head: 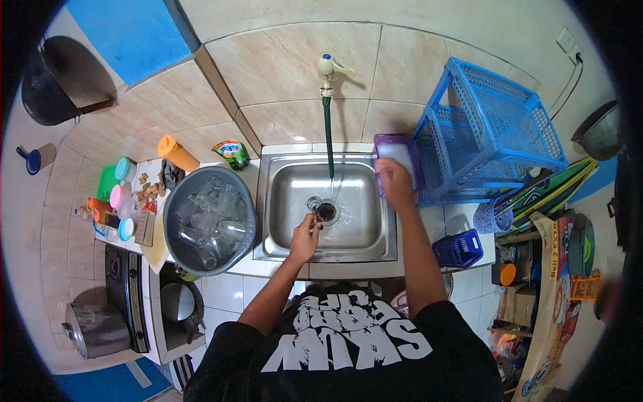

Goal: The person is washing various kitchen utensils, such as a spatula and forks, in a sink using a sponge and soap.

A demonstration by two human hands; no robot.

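Note:
My left hand (304,238) is low over the stainless steel sink (286,201), its fingers around a small clear glass (314,203) beside the drain (326,212). Thin water runs from the green hose (328,135) on the tap (327,68). At the sink's right edge, my right hand (394,181) is over a purple plastic basin (414,161) with whitish contents; its fingers are blurred, and whether they hold anything is unclear. Left of the sink stands a grey tub (173,248) full of clear glasses (216,216).
A blue plastic rack (482,151) stands right of the purple basin, with a dark blue basket (458,249) nearer me. Behind the tub are an orange pitcher (178,152) and a green detergent pouch (232,153). Lidded jars (120,196) crowd the left counter.

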